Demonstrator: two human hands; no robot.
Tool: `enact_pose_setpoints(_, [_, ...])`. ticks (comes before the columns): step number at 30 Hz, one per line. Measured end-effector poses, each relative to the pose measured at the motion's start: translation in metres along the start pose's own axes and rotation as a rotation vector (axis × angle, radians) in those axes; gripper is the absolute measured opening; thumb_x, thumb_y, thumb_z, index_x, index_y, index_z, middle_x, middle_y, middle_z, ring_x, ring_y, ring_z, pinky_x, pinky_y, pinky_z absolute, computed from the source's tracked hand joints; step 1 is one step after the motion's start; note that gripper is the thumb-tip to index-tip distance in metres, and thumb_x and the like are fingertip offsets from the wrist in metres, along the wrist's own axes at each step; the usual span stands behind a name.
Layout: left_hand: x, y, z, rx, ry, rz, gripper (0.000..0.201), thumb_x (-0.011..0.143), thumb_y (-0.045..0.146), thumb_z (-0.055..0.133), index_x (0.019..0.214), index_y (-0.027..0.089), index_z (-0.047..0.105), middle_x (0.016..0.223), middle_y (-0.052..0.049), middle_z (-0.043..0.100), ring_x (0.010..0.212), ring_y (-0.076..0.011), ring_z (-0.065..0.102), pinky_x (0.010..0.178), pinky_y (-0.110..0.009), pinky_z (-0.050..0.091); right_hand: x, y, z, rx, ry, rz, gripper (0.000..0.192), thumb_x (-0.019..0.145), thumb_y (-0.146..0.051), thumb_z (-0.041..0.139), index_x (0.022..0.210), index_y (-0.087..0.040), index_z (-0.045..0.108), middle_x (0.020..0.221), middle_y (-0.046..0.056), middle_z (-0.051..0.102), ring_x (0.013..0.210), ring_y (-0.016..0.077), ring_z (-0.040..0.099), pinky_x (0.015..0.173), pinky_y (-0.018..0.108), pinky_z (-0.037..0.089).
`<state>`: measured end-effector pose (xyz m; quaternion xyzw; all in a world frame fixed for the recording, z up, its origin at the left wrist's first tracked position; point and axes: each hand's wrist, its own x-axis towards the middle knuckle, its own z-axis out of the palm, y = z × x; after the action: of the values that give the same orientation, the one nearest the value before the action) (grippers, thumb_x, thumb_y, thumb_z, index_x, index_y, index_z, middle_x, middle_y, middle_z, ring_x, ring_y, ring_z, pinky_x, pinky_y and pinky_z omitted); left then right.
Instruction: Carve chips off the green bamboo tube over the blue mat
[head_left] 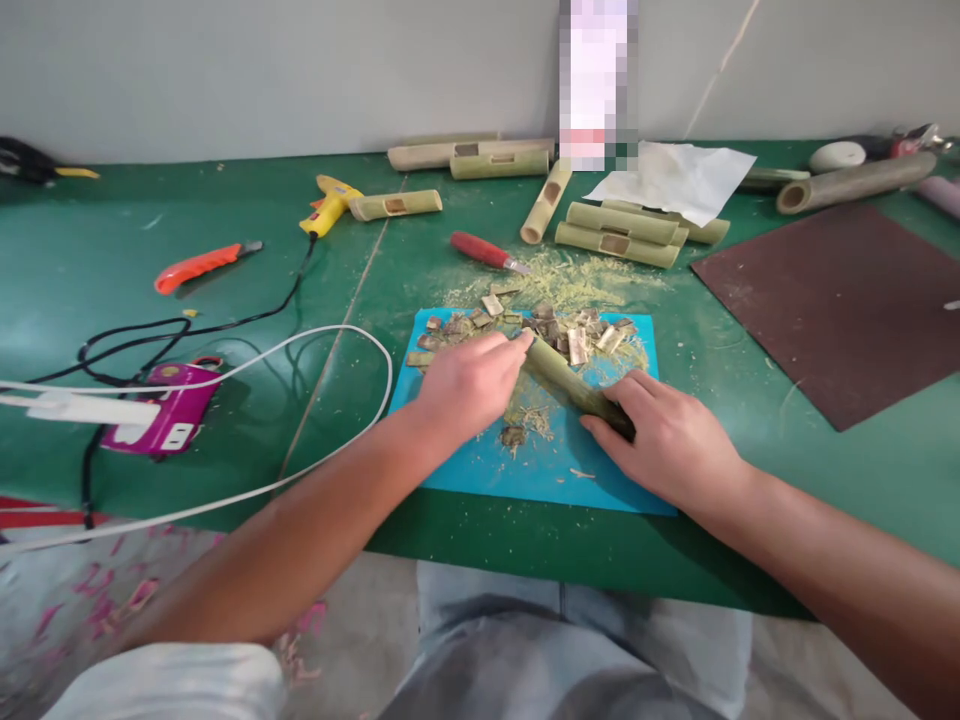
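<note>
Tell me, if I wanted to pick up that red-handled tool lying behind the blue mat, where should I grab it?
Probably by the red handle of the red-handled tool, coming down from above. It lies flat on the green table, handle pointing up-left and the metal tip toward the shavings, so the handle is the thick, safe part. Its sides are free for a grip; the nearest bamboo tube lies apart to the right.

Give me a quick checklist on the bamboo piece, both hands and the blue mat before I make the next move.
1. Bamboo piece held at both ends: ok.
2. Left hand closed on its upper end: ok.
3. Right hand fingers wrapped over its lower end: ok.
4. Piece over the blue mat: ok.
5. Mat free of debris: not ok, cut chips and shavings lie on it.
6. Red-handled tool in hand: not ok, it lies behind the mat.
</note>
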<state>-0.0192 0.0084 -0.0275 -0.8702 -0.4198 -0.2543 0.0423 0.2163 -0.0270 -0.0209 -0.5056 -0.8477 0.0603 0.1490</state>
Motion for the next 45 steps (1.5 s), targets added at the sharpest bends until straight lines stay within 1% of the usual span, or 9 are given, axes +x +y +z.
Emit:
enact_pose_setpoints(11, [0.002,0.001,0.002,0.004,-0.096,0.066,0.036,0.103,0.023,0.038,0.124,0.013,0.066,0.073,-0.004,0.065,0.061,-0.0118,0.059,0.054,-0.022,0.043,0.000,0.000,0.001,-0.009,0.007,-0.013,0.026,0.092,-0.040,0.054,0.080,-0.017,0.057,0.076,0.003,0.057,0.063,0.0148,0.053,0.055,0.028,0.033])
enact_pose_setpoints(15, [0.001,0.001,0.002,0.006,-0.030,-0.020,0.036,0.104,0.026,0.038,0.119,0.011,0.068,0.077,-0.006,0.066,0.064,-0.0120,0.060,0.056,-0.022,0.045,-0.001,-0.001,0.001,-0.001,0.002,0.005,0.025,0.091,-0.040,0.056,0.082,-0.017,0.058,0.076,0.003,0.058,0.064,0.0152,0.055,0.056,0.028,0.033])
enact_pose_setpoints(20, [-0.001,0.009,0.002,-0.065,-0.158,0.080,0.037,0.103,0.023,0.037,0.126,0.014,0.064,0.075,-0.004,0.065,0.063,-0.0118,0.060,0.055,-0.021,0.044,-0.001,-0.001,0.000,-0.025,-0.001,-0.005,0.026,0.092,-0.040,0.054,0.081,-0.017,0.058,0.076,0.003,0.058,0.064,0.0153,0.055,0.055,0.028,0.033])
enact_pose_setpoints(24, [0.001,0.009,0.000,0.031,-0.055,-0.001,0.037,0.103,0.023,0.037,0.120,0.010,0.066,0.076,-0.006,0.065,0.064,-0.0133,0.059,0.056,-0.023,0.045,-0.001,-0.001,-0.001,-0.034,0.032,-0.027,0.027,0.093,-0.041,0.054,0.080,-0.017,0.058,0.075,0.003,0.058,0.063,0.0152,0.055,0.055,0.028,0.034])
enact_pose_setpoints(28, [0.001,0.022,-0.001,-0.057,-0.181,0.190,0.039,0.103,0.019,0.034,0.128,0.012,0.062,0.074,-0.004,0.062,0.065,-0.0139,0.060,0.055,-0.023,0.044,-0.002,0.000,0.000,-0.054,0.055,-0.054,0.028,0.095,-0.039,0.049,0.080,-0.017,0.058,0.074,0.003,0.058,0.062,0.0152,0.054,0.054,0.028,0.032])
enact_pose_setpoints(33, [0.000,0.027,0.000,0.007,-0.143,0.049,0.039,0.104,0.022,0.032,0.125,0.012,0.064,0.075,-0.004,0.063,0.064,-0.0132,0.060,0.055,-0.024,0.044,-0.002,0.000,0.002,-0.053,0.053,-0.035,0.029,0.093,-0.042,0.053,0.081,-0.017,0.058,0.073,0.002,0.057,0.061,0.0152,0.053,0.054,0.029,0.031])
enact_pose_setpoints(37, [0.001,0.024,-0.001,-0.064,-0.217,0.149,0.038,0.104,0.021,0.033,0.128,0.014,0.062,0.076,-0.003,0.064,0.066,-0.0133,0.061,0.055,-0.024,0.044,-0.002,-0.001,0.001,-0.059,0.066,-0.048,0.028,0.095,-0.040,0.050,0.081,-0.016,0.059,0.074,0.003,0.057,0.062,0.0152,0.054,0.054,0.029,0.032])
enact_pose_setpoints(41, [0.001,0.019,-0.001,0.048,-0.143,0.013,0.037,0.103,0.020,0.036,0.125,0.012,0.064,0.077,-0.005,0.064,0.066,-0.0144,0.061,0.054,-0.025,0.043,-0.002,-0.001,0.001,-0.057,0.049,-0.017,0.029,0.093,-0.042,0.053,0.081,-0.017,0.059,0.074,0.003,0.058,0.062,0.0151,0.054,0.054,0.029,0.032])
enact_pose_setpoints(45, [-0.001,0.026,0.001,-0.010,-0.180,0.164,0.040,0.102,0.017,0.032,0.128,0.009,0.061,0.073,-0.004,0.063,0.064,-0.0144,0.060,0.054,-0.025,0.044,-0.002,-0.001,0.001,-0.049,0.025,-0.019,0.029,0.094,-0.041,0.050,0.082,-0.017,0.060,0.075,0.003,0.058,0.064,0.0158,0.055,0.055,0.029,0.033])
